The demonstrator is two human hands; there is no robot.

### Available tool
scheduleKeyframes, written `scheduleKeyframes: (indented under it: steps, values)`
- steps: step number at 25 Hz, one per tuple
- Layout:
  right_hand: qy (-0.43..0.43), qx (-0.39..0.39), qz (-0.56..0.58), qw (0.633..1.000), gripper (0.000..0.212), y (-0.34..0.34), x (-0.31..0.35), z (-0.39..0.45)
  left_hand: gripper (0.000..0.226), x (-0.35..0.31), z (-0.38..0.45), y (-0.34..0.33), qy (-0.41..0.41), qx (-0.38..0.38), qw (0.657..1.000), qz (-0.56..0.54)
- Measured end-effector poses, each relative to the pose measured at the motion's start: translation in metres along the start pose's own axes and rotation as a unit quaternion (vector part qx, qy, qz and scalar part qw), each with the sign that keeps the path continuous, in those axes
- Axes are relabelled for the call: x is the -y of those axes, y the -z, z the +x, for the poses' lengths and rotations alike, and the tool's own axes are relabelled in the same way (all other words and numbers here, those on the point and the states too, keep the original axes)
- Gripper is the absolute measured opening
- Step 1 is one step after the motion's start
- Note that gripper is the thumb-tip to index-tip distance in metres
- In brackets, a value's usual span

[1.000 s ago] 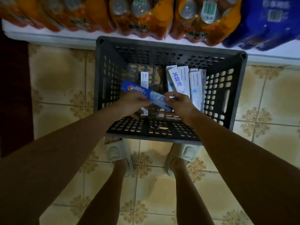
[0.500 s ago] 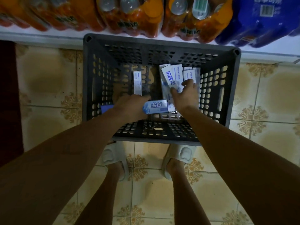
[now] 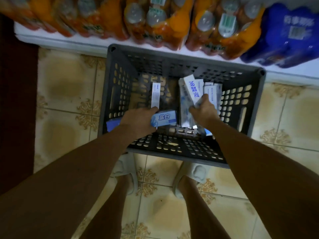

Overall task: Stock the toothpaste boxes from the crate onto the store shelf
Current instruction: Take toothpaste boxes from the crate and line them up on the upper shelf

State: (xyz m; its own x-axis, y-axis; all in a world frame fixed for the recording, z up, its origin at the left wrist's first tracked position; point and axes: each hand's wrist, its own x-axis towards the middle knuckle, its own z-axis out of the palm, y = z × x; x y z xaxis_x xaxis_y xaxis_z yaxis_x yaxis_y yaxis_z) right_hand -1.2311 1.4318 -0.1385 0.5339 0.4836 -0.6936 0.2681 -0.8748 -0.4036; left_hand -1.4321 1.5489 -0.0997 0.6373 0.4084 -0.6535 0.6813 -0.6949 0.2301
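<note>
Left hand (image 3: 138, 122) closed around blue toothpaste box (image 3: 164, 119); box held crosswise, white characters "盐白" legible. Right hand (image 3: 203, 112) closed on white box (image 3: 192, 87) with blue characters, blurred. Both hands inside grey slotted crate (image 3: 245, 107). More white boxes (image 3: 213, 93) stand beyond right hand; single white box (image 3: 155, 94) beyond left hand. Orange bottle packs (image 3: 155, 23) on shelf (image 3: 51, 41) beyond crate.

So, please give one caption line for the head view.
Left hand holds a toothpaste box; right hand grips more in the crate.
</note>
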Motion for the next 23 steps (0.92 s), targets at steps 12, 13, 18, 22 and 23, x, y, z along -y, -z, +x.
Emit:
scheduleKeyframes:
  steps: [12, 13, 18, 22, 23]
  values:
    - [0.161, 0.109, 0.035, 0.98, 0.053, 0.249, 0.139, -0.262, 0.098, -0.09, -0.24, 0.273, -0.001, -0.082, 0.953, -0.293]
    - [0.183, 0.106, 0.047, 0.976, 0.052, 0.268, 0.152, -0.281, 0.098, -0.099, -0.258, 0.294, -0.019, -0.086, 0.949, -0.303]
    - [0.256, 0.072, 0.079, 0.961, 0.047, 0.347, 0.203, -0.36, 0.103, -0.144, -0.326, 0.382, -0.06, -0.174, 0.942, -0.282]
    - [0.295, 0.034, 0.066, 0.953, 0.047, 0.396, 0.229, -0.406, 0.1, -0.162, -0.371, 0.437, -0.066, -0.241, 0.92, -0.301]
    - [0.305, 0.026, 0.051, 0.951, 0.047, 0.405, 0.234, -0.415, 0.1, -0.164, -0.38, 0.447, -0.068, -0.239, 0.923, -0.295]
